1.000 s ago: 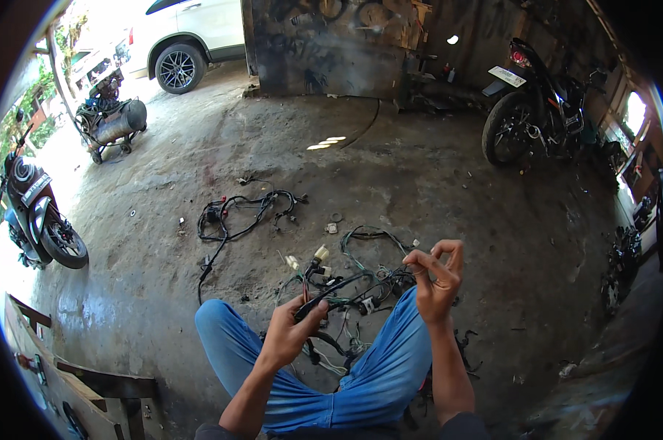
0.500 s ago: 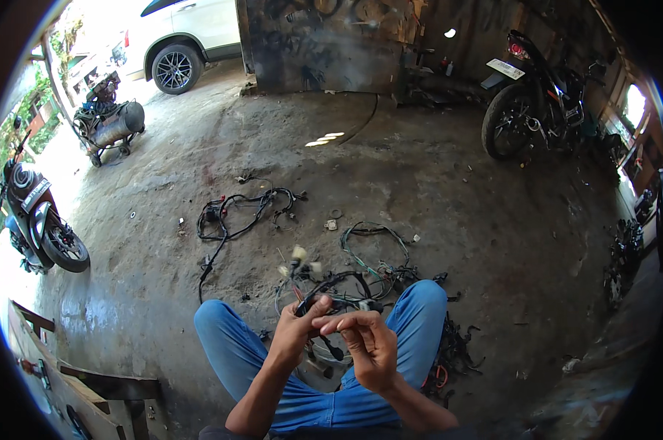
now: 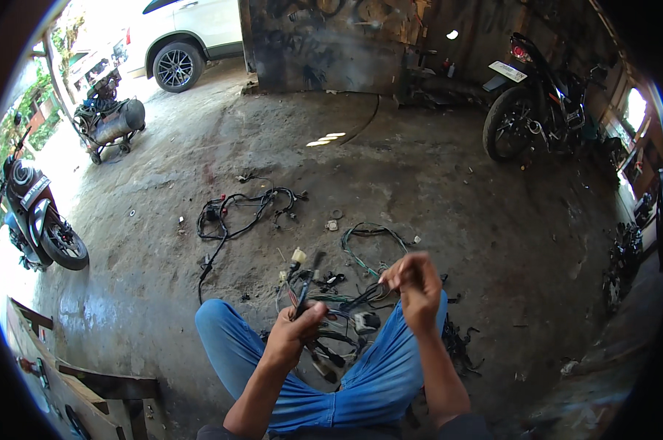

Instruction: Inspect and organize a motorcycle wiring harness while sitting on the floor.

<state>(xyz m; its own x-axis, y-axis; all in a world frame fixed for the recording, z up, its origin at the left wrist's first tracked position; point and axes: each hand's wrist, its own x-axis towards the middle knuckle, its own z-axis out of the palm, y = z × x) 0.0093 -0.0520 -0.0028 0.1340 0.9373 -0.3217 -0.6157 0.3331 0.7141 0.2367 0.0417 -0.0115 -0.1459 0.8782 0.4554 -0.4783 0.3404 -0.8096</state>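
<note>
Between my knees, my left hand (image 3: 291,336) is closed around a wiring harness (image 3: 303,293). Coloured wires and a cream plastic connector (image 3: 298,256) stick up beyond the fist. More of the harness hangs below, with a white-and-black plug (image 3: 366,323) beside my right thigh. Over my right knee, my right hand (image 3: 419,297) is raised with its fingers bent together, smeared by motion. A dark strand (image 3: 367,293) runs from the harness toward those fingertips; whether they pinch it is unclear.
A black wiring loom (image 3: 232,235) lies ahead on the concrete floor, a green-wired loop (image 3: 353,246) to its right. Dark wire scraps (image 3: 460,348) lie past my right knee. Motorcycles stand at left (image 3: 49,220) and far right (image 3: 529,110). An air compressor (image 3: 115,125) and a white car (image 3: 199,37) are far left.
My right hand has moved from beside the left one, rightward and up over my right knee. The left hand keeps its hold on the harness, and the plug by my right thigh shows more plainly.
</note>
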